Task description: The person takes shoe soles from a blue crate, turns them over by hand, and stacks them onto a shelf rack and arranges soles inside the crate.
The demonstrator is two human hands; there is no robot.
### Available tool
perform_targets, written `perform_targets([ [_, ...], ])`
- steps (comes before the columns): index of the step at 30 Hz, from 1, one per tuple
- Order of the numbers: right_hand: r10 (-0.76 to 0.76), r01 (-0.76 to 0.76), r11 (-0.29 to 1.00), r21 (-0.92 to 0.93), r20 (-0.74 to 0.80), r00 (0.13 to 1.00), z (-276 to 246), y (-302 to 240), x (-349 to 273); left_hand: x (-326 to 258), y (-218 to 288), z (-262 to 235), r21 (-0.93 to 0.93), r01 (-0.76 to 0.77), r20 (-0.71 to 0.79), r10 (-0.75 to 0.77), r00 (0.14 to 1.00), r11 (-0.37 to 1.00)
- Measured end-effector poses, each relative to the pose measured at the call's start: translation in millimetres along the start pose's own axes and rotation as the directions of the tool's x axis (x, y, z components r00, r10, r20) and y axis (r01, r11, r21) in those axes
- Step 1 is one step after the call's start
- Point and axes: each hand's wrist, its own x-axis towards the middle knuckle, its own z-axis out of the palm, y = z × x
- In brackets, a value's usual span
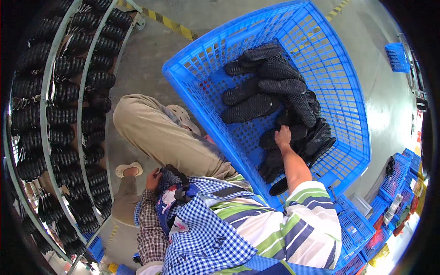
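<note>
A large blue plastic basket point(201, 87) stands in front of me and to my right. Black shoes point(247, 109) with ridged soles lie heaped inside it, several with the sole upward. My right hand point(283, 136) reaches down into the basket, its fingers closed at the edge of a black shoe point(295, 132) in the near part of the heap. Its fingertips are partly hidden. Close to my waist, my left hand point(153, 178) is curled by the dark edge of the blue checked apron point(201, 224); what it holds, if anything, is hidden.
At the left stands a metal rack point(85, 82) packed with rows of black shoes. Blue baskets point(350, 227) are stacked at the lower right, and a smaller blue basket point(397, 57) sits farther off. Yellow-black tape point(167, 22) marks the floor. My bent leg is beside the basket.
</note>
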Motion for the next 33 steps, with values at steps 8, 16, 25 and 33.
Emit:
perform_targets([
  [8, -0.805, 0.781, 0.560, -0.276, 0.040, 0.592, -8.0, -167.3, 27.3, -11.3, 0.4, 2.1, 0.023, 0.063, 0.021, -0.063, 0.998, 0.998],
  [16, -0.618, 0.708, 0.448, -0.545, 0.383, 0.686, 4.5, -159.9, 57.7, -29.3, -48.1, 12.6, -0.134, 0.138, -0.034, -0.144, 0.989, 0.981],
  [25, -0.518, 0.571, 0.468, -0.674, 0.315, 0.796, -10.5, -124.8, 61.3, -38.6, 30.8, 24.4, -0.130, 0.415, 0.044, -0.413, 0.910, 0.901],
  [33, -0.492, 0.703, 0.506, -0.500, 0.502, 0.711, 25.6, -125.3, 63.9, -38.9, 0.7, 19.0, -0.144, 0.198, 0.012, -0.198, 0.980, 0.970],
])
